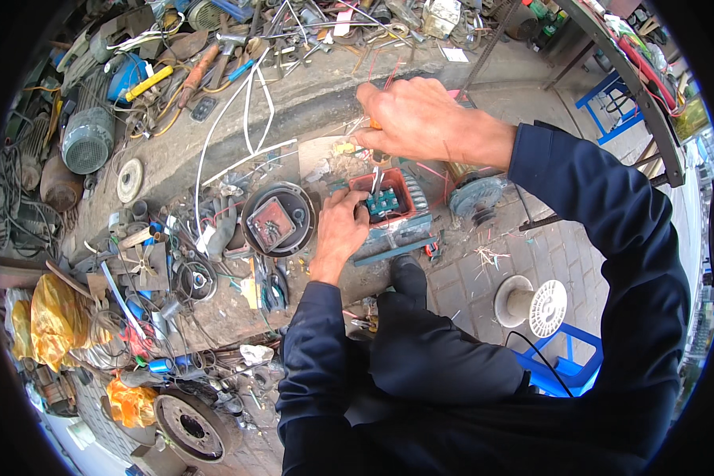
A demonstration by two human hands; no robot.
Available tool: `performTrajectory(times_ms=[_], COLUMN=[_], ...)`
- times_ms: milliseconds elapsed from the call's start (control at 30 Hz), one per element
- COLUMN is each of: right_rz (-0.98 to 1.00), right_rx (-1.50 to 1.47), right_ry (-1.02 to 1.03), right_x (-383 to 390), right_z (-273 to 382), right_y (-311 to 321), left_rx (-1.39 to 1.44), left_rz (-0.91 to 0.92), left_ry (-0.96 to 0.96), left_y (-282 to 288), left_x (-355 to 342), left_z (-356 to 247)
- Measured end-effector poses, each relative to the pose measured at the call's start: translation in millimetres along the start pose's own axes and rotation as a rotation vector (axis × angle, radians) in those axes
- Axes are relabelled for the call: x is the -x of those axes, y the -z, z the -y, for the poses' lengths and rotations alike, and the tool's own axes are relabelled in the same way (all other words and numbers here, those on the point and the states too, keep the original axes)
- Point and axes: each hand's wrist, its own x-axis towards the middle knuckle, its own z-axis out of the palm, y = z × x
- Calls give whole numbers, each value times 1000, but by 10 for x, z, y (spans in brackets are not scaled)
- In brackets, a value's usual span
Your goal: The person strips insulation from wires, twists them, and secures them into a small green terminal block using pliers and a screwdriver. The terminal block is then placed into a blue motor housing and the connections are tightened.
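Note:
My right hand [420, 119] is closed around a screwdriver, its orange handle mostly hidden in the fist. The screwdriver's shaft [376, 184] points down into an open terminal box [409, 193] with a red inside, on a grey-blue motor [408, 228]. Inside that box sits a green terminal block [383, 204]. At the box's left edge is my left hand [340, 232], its fingers bent and pressed together by the block. What those fingertips hold is too small to make out.
Left of the motor stands a round dark pan [312, 220] holding a reddish square box cover [269, 224] with small parts. Pliers [274, 289] lie below it. A white spool [547, 308] and blue stool [567, 361] are at right. Motors, tools and scrap crowd the left.

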Motion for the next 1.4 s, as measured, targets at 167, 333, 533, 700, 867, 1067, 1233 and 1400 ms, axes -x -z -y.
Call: performTrajectory(times_ms=[167, 333, 533, 700, 867, 1067, 1233, 1400], right_rz=[-119, 20, -243, -88, -172, 46, 28, -1], right_rx=[-84, -47, -102, -22, -85, -45, -97, -135], right_ry=[155, -30, 272, 73, 415, -26, 171, -181], right_x=[0, 0, -11, -6, -9, 78, 85, 69], right_z=[49, 65, 36, 21, 48, 157, 118, 144], right_y=[28, 43, -32, -102, -21, 92, 99, 61], left_rx=[-13, 17, 5, 9, 11, -8, 23, 12], left_rz=[3, 39, 0, -9, 36, -3, -2, 44], left_ry=[15, 49, 19, -3, 38, 16, -1, 31], left_y=[-5, 17, -24, -47, -31, -28, -56, -28], left_x=[0, -5, 1, -14, -7, -4, -17, -30], left_z=[-8, -11, 15, 43, 39, 9, 53, 49])
